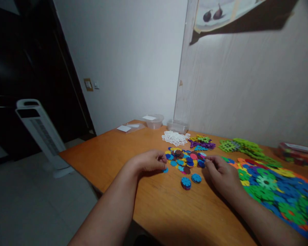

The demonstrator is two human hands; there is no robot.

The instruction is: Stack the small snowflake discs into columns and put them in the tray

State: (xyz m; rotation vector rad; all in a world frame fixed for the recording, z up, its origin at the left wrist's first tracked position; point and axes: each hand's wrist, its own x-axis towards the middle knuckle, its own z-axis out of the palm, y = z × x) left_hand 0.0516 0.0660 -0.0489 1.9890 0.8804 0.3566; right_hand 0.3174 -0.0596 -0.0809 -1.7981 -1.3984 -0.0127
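A pile of small notched plastic discs (pixel 180 162) in blue, yellow, brown and pink lies on the wooden table. At its left edge is my left hand (pixel 152 161), fingers curled in, with a light-blue disc (pixel 165 170) just under the fingertips. My right hand (pixel 222 171) is at the pile's right edge, thumb and forefinger pinched together. Whatever either hand holds is too small or hidden to make out. Between the hands, nearer to me, a taller stack of discs (pixel 186 183) and a lower stack (pixel 196 178) stand side by side, both topped with blue.
Large flower-shaped pieces (pixel 277 184) spread across the right side. Behind the pile lie white lattice pieces (pixel 176 137), purple and yellow pieces (pixel 202 142) and green pieces (pixel 246 148). Clear tubs (pixel 155 122) stand by the wall. A white tower fan (pixel 42 133) stands on the floor.
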